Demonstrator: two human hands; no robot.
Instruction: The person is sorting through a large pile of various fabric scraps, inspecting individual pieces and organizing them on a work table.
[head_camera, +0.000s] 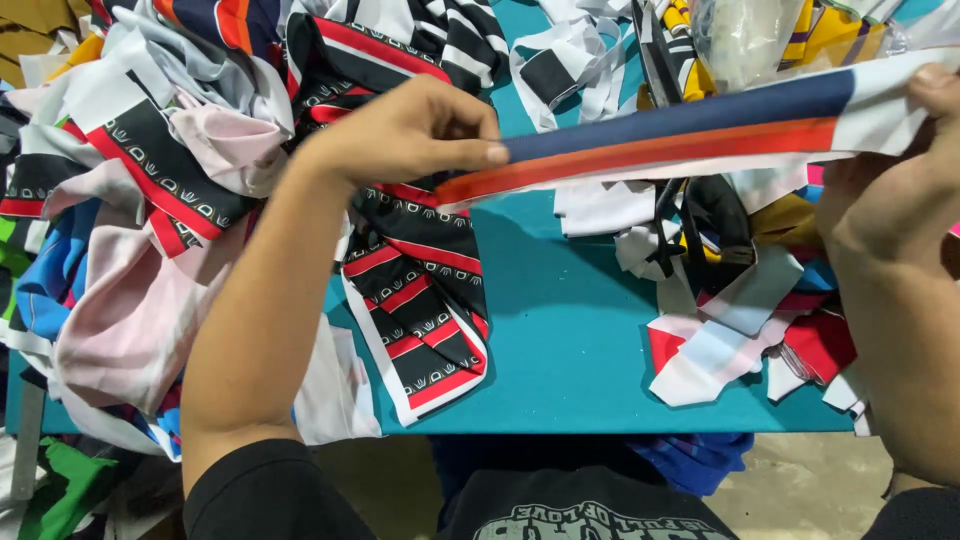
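My left hand pinches one end of a long fabric strip striped navy, orange and white. My right hand grips the other end at the right edge, thumb on top. The strip is stretched level between both hands, above a teal table. Below my left hand lies a black, red and white patterned fabric piece on the table.
A large heap of mixed fabric pieces covers the left side of the table. Smaller scraps in white, red, black and yellow pile up at the right. A clear plastic bag lies at the top. Concrete floor shows below the table edge.
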